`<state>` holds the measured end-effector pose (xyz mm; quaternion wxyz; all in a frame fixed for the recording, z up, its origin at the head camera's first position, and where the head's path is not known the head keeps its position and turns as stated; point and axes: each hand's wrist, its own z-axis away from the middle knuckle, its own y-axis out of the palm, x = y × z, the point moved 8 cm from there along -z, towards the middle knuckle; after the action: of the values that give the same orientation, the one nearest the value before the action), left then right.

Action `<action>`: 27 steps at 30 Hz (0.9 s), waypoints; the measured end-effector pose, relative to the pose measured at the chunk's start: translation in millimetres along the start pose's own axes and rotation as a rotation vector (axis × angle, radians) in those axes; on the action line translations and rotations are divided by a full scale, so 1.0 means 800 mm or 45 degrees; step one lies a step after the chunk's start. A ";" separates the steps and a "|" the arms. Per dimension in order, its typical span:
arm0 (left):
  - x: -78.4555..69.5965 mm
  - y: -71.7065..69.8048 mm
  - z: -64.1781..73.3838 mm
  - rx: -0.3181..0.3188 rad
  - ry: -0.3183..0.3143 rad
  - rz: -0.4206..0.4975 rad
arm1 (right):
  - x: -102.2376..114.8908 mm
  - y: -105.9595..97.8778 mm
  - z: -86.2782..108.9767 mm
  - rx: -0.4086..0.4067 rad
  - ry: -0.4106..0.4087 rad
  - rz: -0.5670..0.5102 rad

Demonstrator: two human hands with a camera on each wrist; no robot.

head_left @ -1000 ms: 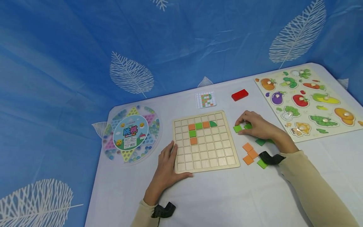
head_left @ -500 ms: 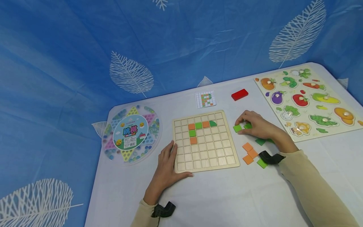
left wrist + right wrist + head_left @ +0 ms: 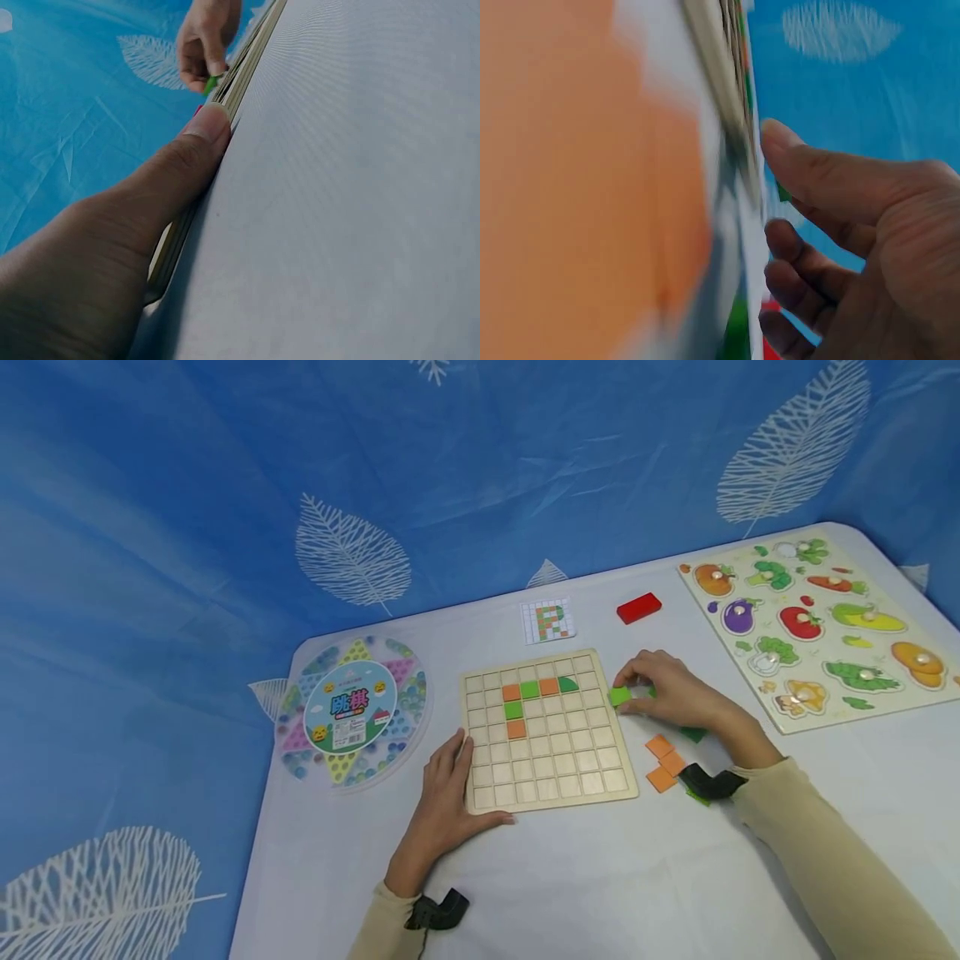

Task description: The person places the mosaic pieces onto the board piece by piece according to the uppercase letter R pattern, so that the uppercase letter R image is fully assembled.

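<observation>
My right hand (image 3: 667,689) pinches a light green square tile (image 3: 619,696) between thumb and fingers, just beside the right edge of a wooden grid board (image 3: 558,767). In the right wrist view a sliver of green tile (image 3: 783,192) shows behind the thumb. My left hand (image 3: 442,789) rests around the board's near left corner, its fingers along the left side and its thumb (image 3: 176,169) against the front edge. Orange and green squares sit in the board's cells, with a dark green rounded piece (image 3: 567,684) ending the top row.
Loose orange tiles (image 3: 662,778) lie right of the board, and a dark green piece (image 3: 692,734) is partly under the right hand. Behind the board are a pattern card (image 3: 547,621) and red block (image 3: 639,608). A round game box (image 3: 349,706) stands left; a vegetable puzzle (image 3: 817,643) lies right.
My right hand has moved slightly left with the light green tile, from the loose tiles to the board's right edge. The left hand keeps its place at the corner. The head view shifts slightly.
</observation>
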<state>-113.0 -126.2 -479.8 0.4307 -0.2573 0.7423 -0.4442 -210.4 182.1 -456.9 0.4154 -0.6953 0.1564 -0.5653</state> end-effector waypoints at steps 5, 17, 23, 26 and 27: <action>-0.001 0.000 -0.001 0.010 -0.010 -0.015 | 0.041 0.017 -0.008 -0.008 -0.048 -0.019; 0.004 0.004 -0.001 0.058 -0.069 0.017 | 0.099 0.074 -0.043 0.028 -0.115 0.002; 0.004 0.002 -0.002 0.059 -0.074 0.015 | 0.103 0.087 -0.050 0.051 -0.109 0.026; 0.005 0.001 -0.002 0.063 -0.085 0.013 | 0.104 0.092 -0.051 0.063 -0.102 0.028; 0.005 0.001 -0.002 0.063 -0.087 0.012 | 0.105 0.094 -0.051 0.066 -0.100 0.032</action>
<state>-116.1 -128.5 -481.6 0.4640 -0.2582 0.7171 -0.4514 -202.9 62.6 -457.9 0.4460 -0.7040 0.1341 -0.5362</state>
